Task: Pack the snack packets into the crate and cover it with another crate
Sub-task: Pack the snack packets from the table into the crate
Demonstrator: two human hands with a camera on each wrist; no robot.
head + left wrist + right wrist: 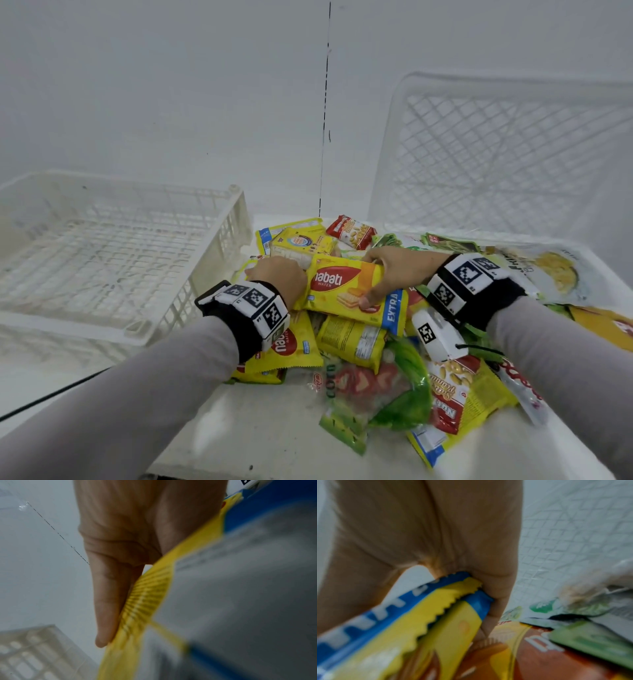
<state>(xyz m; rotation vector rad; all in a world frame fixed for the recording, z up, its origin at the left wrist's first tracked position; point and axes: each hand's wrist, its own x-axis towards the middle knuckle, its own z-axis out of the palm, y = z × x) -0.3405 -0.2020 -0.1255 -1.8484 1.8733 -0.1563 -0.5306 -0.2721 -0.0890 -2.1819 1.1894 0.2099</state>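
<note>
Both hands on one yellow wafer packet, pile still on the table, crate beside it empty.

The wafer packet (pixel 346 286) lay on top of the heap of snack packets (pixel 370 346), held at both ends: left hand (pixel 279 277) with fingers pinched along the crimped seal, right hand (pixel 394 270) clamped round the opposite end, thumb on the front face. Judged light, with slick film and brittle wafers inside, so best carried by the sealed ends or flat from below, not squeezed at the middle. The open crate (pixel 113 250) stood just left of the pile; the second crate (pixel 507 150) leaned against the wall behind.
</note>
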